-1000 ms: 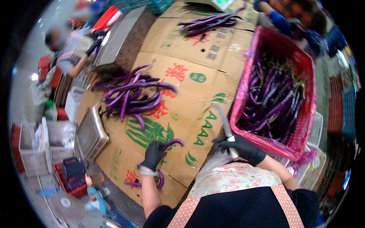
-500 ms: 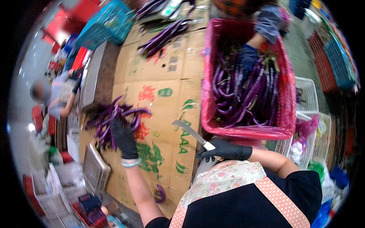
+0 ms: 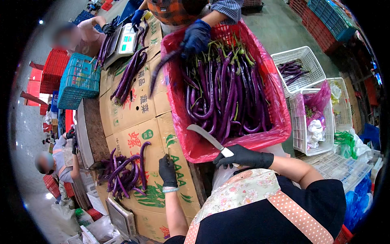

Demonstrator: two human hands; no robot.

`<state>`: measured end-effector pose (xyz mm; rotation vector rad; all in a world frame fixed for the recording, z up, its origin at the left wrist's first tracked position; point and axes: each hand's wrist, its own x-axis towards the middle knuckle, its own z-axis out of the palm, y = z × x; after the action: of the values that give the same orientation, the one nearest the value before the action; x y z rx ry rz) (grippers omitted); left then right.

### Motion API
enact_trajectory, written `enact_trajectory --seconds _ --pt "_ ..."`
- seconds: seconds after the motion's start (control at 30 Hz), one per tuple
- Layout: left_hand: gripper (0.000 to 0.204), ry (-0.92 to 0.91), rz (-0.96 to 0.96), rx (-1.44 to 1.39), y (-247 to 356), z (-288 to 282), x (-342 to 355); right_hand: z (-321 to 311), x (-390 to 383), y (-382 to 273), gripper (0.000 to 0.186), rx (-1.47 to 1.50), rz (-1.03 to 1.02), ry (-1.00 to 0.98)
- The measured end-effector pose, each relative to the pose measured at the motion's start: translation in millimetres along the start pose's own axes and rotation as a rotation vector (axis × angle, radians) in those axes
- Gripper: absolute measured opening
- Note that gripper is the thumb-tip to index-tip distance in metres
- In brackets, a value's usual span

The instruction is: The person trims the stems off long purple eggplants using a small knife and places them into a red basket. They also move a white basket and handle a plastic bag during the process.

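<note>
Head view: the black-gloved right hand (image 3: 245, 157) is closed around a curved, silver-bladed knife with a white handle (image 3: 206, 135), its blade angled up and left across the near wall of a red crate lined with glossy, wrinkled pink plastic film (image 3: 199, 153); whether blade and film touch, I cannot tell. The black-gloved left hand (image 3: 167, 173) is back-up over a flat tan cardboard sheet (image 3: 160, 140), fingers pointing away from the body; its palm is hidden, so I cannot tell how tight the grip is. Just left of it lies a loose heap of slender, bent purple eggplants (image 3: 126, 175), smooth-skinned and crossing at many angles; beyond, straighter eggplants form a long narrow bundle (image 3: 130, 77). The crate holds shiny dark-purple eggplants with green stems (image 3: 221, 95), mostly lengthwise; at its far left, a co-worker's blue-gloved hand (image 3: 196, 38) grips one long, blurred eggplant (image 3: 156, 75).
</note>
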<state>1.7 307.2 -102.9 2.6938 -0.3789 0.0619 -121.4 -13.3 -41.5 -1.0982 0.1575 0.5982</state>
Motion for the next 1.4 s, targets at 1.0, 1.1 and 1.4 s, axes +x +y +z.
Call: enact_trajectory --seconds 1.0,1.1,1.4 --pt "0.094 -0.213 0.040 -0.149 308 170 131 -345 -212 -50 0.038 0.638 -0.996 1.001" --pt "0.091 -0.115 0.114 -0.095 317 175 129 -357 -219 5 0.038 0.526 -1.004 0.934" --pt "0.069 -0.007 0.100 -0.277 330 197 147 -301 -177 41 0.026 0.922 -0.603 0.869"
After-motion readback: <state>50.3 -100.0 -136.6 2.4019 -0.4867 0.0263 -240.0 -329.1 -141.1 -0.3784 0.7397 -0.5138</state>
